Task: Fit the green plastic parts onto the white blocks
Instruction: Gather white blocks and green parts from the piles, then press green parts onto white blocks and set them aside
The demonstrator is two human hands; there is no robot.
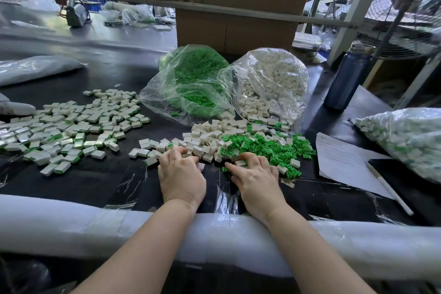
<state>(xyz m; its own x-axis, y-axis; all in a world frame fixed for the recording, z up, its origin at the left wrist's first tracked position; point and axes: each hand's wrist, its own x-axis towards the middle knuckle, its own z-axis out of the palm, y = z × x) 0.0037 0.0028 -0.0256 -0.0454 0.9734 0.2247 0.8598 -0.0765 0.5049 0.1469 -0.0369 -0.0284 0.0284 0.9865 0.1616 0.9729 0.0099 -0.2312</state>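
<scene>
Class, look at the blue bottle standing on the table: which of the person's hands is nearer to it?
Right. The right hand lies among the green parts, below-left of the blue bottle; the left hand is farther left.

Dark work table (100,79) with a glossy black top, patched with clear tape near the front. A white foam-padded rail (71,229) runs along its near edge. Large brown cardboard boxes (236,28) stand at the back centre, one above on a grey metal shelf bar (214,7). Right side: white metal frame posts (355,9), a big standing fan (410,12) with wire guard, and bright daylight beyond, possibly through an open side or window. Far left background is a second bench (114,28) with clutter, too blurred to name. A dark blue bottle (348,76) stands on the table's right.
</scene>
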